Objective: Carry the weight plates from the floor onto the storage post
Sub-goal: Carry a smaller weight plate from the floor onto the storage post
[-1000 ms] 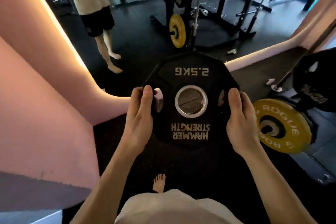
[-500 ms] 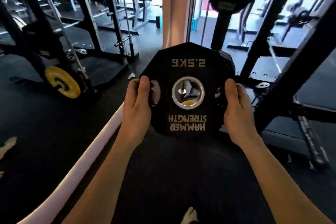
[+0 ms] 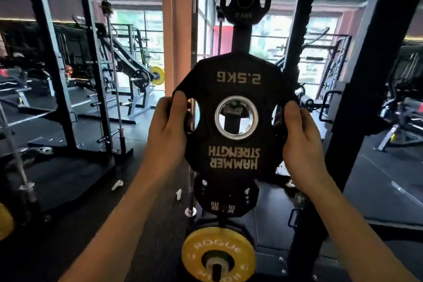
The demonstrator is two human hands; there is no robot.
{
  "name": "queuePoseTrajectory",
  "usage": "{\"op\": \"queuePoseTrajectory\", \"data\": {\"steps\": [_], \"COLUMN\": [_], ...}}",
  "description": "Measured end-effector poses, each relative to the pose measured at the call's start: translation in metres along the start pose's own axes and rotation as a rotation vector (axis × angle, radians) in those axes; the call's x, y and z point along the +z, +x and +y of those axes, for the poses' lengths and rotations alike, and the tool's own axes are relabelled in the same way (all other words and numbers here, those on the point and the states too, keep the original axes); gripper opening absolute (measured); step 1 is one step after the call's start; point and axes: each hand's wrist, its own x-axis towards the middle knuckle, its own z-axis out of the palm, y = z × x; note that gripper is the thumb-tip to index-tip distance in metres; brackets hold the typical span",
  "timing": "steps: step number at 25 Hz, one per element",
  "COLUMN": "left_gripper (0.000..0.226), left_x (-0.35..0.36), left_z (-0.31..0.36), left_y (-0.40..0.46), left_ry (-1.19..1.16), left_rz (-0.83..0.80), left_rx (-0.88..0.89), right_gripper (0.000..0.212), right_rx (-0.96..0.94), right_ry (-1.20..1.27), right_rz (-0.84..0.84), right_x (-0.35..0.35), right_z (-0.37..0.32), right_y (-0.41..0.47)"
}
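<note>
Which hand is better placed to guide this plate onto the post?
Neither clearly: left hand and right hand hold opposite edges of the 2.5 kg plate evenly. Keep both.

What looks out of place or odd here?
The black 2.5KG plate, held by the left hand and right hand, is upside down, so its lettering reads inverted. Small white objects lie loose on the dark floor. Nothing looks damaged.

Gym, squat racks point(image 3: 68, 75), weight plates point(image 3: 218, 256)

Black plate point(image 3: 235, 121) reads "2.5KG", "HAMMER STRENGTH"; yellow plate point(image 3: 218, 256), seemingly "ROGUE".
</note>
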Motion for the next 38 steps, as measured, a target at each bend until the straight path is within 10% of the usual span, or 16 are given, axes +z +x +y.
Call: {"op": "queuePoseTrajectory", "data": {"steps": [18, 38], "left_gripper": [0.036, 0.057], "left_x": [0.134, 0.210], "left_z": [0.036, 0.000], "left_y": [0.318, 0.501], "left_ry": [-0.272, -0.184], "left_rz": [-0.120, -0.217], "left_rx": [0.397, 0.437], "right_gripper": [0.049, 0.076], "right_rx": [-0.433, -0.434], "right_ry": [-0.075, -0.154], "right_rz": [0.176, 0.161], "right_x": [0.049, 0.075], "right_z": [-0.061, -0.042], "right_y": [0.310, 0.501]}}
